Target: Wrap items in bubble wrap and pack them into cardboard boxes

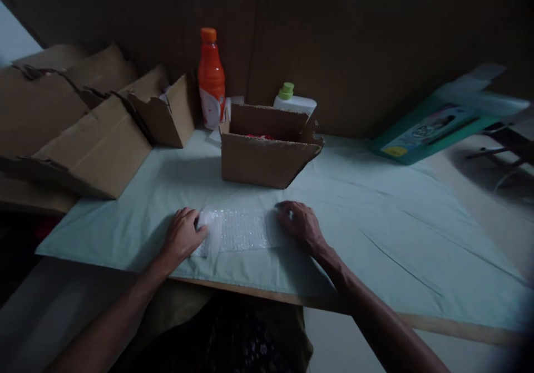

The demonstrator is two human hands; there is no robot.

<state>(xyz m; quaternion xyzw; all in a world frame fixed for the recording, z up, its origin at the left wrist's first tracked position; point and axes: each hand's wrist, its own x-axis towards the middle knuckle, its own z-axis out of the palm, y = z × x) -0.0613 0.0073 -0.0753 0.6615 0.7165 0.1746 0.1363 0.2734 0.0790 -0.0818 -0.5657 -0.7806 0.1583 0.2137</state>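
A strip of clear bubble wrap [244, 231] lies flat on the cloth-covered table near its front edge, with a folded, whiter-looking part at its left end. My left hand [183, 234] grips that left end, thumb on top and fingers curled at the far side. At the opposite end, my right hand [302, 225] has its fingers bent and closed on the wrap; its fingertips are slightly blurred. Just beyond the wrap stands an open cardboard box [261, 161] with something red inside, mostly hidden by the front wall.
Several open cardboard boxes [112, 139] crowd the left side. Behind the middle box stand an orange bottle [211, 78] and a white bottle with a green cap [294, 103]. A green container [425, 131] leans at the right rear. Pale green cloth [387, 222] covers the table.
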